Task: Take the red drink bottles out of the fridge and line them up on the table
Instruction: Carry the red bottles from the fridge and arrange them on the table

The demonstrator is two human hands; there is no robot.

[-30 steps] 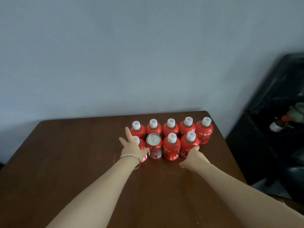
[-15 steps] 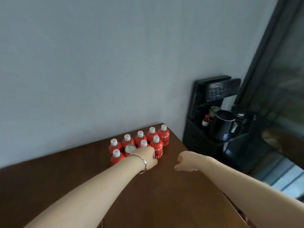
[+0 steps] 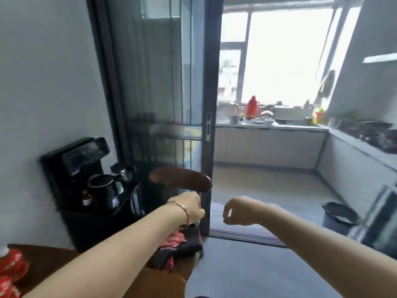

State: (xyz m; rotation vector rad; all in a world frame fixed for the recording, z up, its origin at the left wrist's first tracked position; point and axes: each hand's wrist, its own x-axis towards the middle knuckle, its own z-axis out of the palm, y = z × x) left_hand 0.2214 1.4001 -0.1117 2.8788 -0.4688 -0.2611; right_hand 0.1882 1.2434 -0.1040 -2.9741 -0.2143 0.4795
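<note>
Grey floor and a bright kitchen window fill the view beyond a dark sliding glass door (image 3: pixel 171 117), with only a corner of the brown table (image 3: pixel 49 263) left at the lower edge.

Both arms reach forward at about the same height, and neither carries anything. The left hand (image 3: pixel 189 208), with a thin bracelet (image 3: pixel 182 209) at the wrist, is loosely curled, fingers folded in on nothing. The right hand (image 3: pixel 236 210) is likewise half closed, thumb and forefinger forming a small ring with air inside it. The empty, relaxed hands and the view aimed off the table suggest the person is facing away from the row, probably to fetch more from the fridge, which does not show here.

The red drink bottles (image 3: pixel 10 267) appear only as blurred red shapes at the far lower left, standing on the table, well apart from both hands.

Just ahead of the left hand is the curved wooden back of a chair (image 3: pixel 180 179), with dark and red cloth (image 3: pixel 178 248) lying on its seat below; that chair stands nearest the path forward. Left of it a black water dispenser (image 3: pixel 73 175) holding dark kettles stands against the wall. Through the doorway a counter (image 3: pixel 270 125) carries a red flask (image 3: pixel 251 107) and crockery, and a dark bin (image 3: pixel 339 214) stands on the floor at right.
</note>
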